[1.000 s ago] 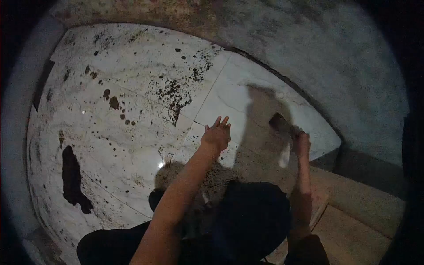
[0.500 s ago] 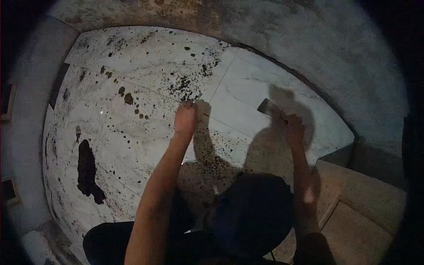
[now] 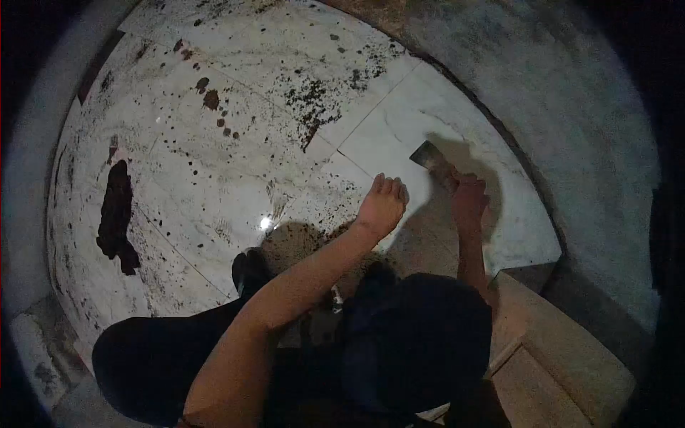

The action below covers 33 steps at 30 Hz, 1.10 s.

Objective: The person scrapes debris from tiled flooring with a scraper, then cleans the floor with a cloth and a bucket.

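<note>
Left hand (image 3: pixel 383 203) shifted right, fingers curled together on the floor (image 3: pixel 214 178), now just beside right hand (image 3: pixel 467 200) clamped on scraper (image 3: pixel 428 155), long axis running up-left from that grip.

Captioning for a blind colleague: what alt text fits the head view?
A crouching person's right hand holds a scraper against a white tiled floor spattered with dark spots. The left hand rests on the tiles beside it.

the person's left hand (image 3: pixel 382 203) and right hand (image 3: pixel 467 200) are bare, as are both forearms, while plain dark clothing (image 3: pixel 414 342) covers the legs.
</note>
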Available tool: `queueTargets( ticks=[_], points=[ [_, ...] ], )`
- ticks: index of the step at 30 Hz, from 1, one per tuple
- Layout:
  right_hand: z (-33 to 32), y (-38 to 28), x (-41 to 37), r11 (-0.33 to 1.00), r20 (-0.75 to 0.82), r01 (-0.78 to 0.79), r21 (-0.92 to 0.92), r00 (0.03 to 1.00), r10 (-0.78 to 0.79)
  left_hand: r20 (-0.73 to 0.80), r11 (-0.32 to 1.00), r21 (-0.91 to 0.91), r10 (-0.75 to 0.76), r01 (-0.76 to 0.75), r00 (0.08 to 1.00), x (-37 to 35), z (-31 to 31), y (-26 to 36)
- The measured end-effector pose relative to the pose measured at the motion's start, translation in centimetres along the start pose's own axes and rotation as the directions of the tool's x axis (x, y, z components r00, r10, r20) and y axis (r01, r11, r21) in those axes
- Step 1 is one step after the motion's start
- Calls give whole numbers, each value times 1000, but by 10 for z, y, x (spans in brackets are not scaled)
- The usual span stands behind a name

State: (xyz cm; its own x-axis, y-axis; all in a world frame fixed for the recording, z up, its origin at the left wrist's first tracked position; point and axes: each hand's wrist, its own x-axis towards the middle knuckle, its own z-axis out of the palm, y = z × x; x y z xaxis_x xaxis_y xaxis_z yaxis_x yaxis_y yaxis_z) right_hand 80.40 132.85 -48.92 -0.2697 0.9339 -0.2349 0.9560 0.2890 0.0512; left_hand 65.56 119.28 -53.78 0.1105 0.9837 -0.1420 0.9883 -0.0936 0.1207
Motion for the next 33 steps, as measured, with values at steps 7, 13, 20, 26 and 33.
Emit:
queueTargets(
  ticks=[7, 13, 20, 26, 33],
  points=[
    [1, -91, 48, 993, -178, 120, -2, 977, -119, -61, 998, 64, -21, 25, 998, -9, 22, -2],
    [-1, -43, 18, 995, -40, 54, -83, 998, -57, 284, 1000, -4, -17, 19, 959, 9, -7, -2],
    [14, -112, 66, 997, -134, 67, -29, 989, -70, 122, 1000, -14, -6, 8, 992, -4, 12, -9],
    [-10, -48, 43, 988, -219, -12, -156, 975, -23, 226, 1000, -10, -5, 7, 974, 0, 0, -12],
    [47, -43, 42, 997, -124, 77, -24, 989, -79, 207, 998, 24, 51, -57, 977, -5, 7, -12]
  ],
)
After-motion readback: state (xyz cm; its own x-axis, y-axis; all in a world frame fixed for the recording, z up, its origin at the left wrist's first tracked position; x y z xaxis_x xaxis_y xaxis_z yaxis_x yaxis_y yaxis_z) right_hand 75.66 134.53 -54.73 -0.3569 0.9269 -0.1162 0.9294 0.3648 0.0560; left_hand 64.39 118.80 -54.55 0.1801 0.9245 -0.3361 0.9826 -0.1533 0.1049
